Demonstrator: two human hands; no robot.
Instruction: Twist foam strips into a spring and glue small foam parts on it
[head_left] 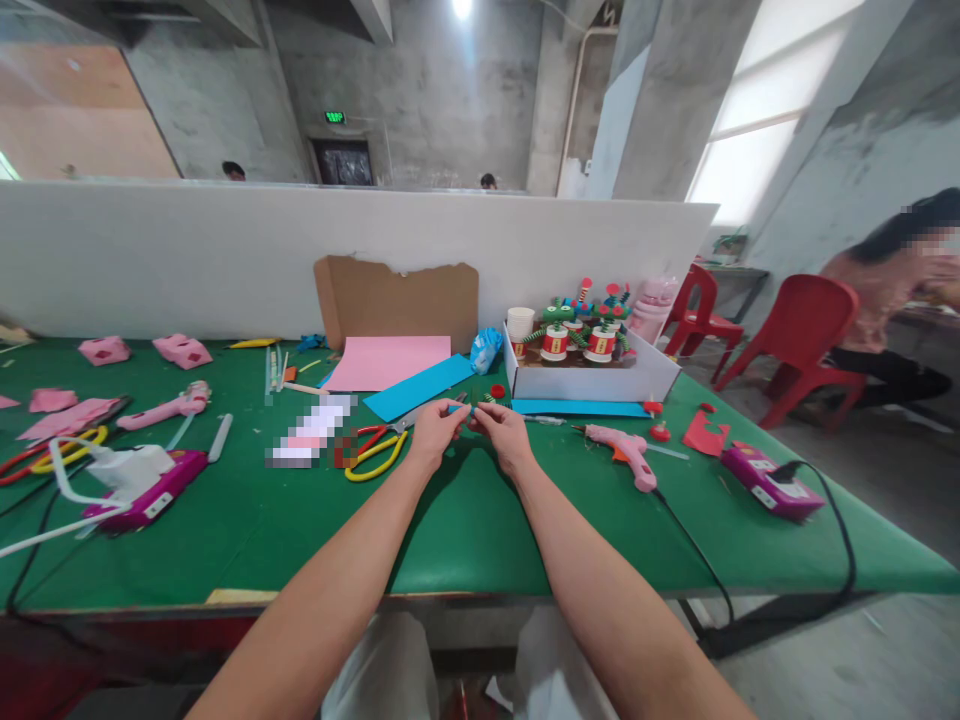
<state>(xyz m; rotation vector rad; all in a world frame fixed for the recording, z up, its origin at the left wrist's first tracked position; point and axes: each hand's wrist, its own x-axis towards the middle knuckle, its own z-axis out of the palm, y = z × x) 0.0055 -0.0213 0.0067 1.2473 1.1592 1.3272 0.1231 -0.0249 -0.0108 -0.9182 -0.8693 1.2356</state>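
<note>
My left hand (436,432) and my right hand (506,432) meet just above the green table, fingertips pinched close together. Between them is a small blue piece (472,408), possibly a paper strip; its exact shape is too small to make out. Scissors (379,452) with red and yellow handles lie beside my left hand, blades partly behind it. Past my fingers are a blue paper sheet (420,388) and a small red ring-like piece (497,391). A pink glue gun (624,450) rests to the right of my right hand.
A white box (600,382) holds paper-cup figures (555,342) at the back right. Purple power strips (772,482) with cables sit at both sides. Pink paper (394,362), a cardboard piece (405,300) and a white partition (187,255) stand behind. A person sits far right near red chairs (806,330).
</note>
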